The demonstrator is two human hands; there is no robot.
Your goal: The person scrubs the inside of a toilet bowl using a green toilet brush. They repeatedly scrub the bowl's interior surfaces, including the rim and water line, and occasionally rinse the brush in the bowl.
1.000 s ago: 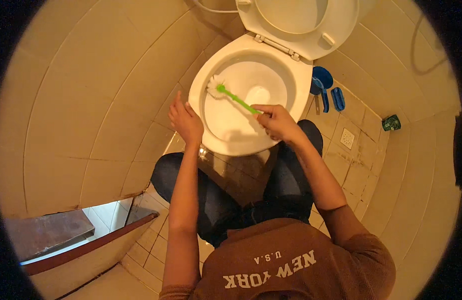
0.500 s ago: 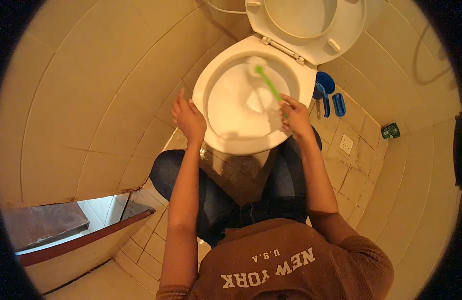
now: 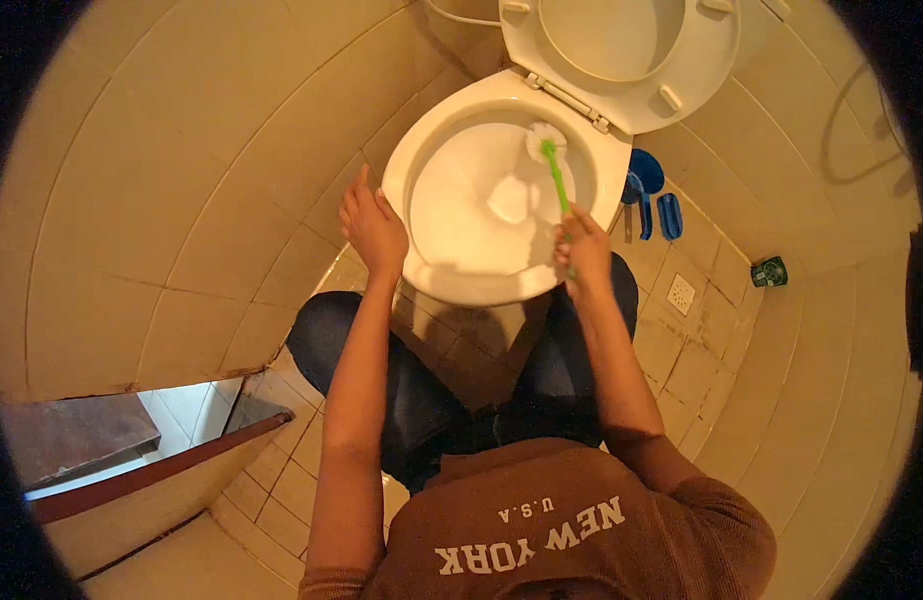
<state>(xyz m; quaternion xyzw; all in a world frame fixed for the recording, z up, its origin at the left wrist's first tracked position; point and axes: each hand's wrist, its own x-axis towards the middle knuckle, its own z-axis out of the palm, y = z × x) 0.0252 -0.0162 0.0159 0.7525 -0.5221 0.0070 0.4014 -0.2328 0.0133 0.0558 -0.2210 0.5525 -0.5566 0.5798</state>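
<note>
Fingers (image 3: 579,232) of right hand (image 3: 584,258) curled tight around lower end of green-handled toilet brush (image 3: 553,172), clamped on handle. Handle running up and slightly leftward from fist into toilet bowl (image 3: 451,205); white bristle head pressed against inner wall at far right side of bowl, just below hinge of raised seat and lid (image 3: 621,55). Right wrist hovering over near right rim.

Fingers of left hand (image 3: 373,225) held close together and stretched forward, palm down, resting flat on outer left edge of bowl rim; holding nothing, simply braced there. Thumb possibly tucked under rim, though hard to tell from this angle.

Bowl white, mostly bare inside, with pale patch low in middle, perhaps water or foam. Seat and lid tipped up together against back wall.

Crouched close in front of bowl, knees in dark trousers (image 3: 431,400) spread to either side of pedestal, brown printed shirt (image 3: 561,530) filling lower edge of view.

To right of bowl, on tiled floor (image 3: 701,350): blue brush holder (image 3: 643,175) and blue scrub brush (image 3: 669,215) lying just beside it, near small square floor drain (image 3: 680,294). Farther right, well apart, small dark green round container (image 3: 769,271) against wall. At lower left, doorway threshold (image 3: 151,470) with dark edge.
</note>
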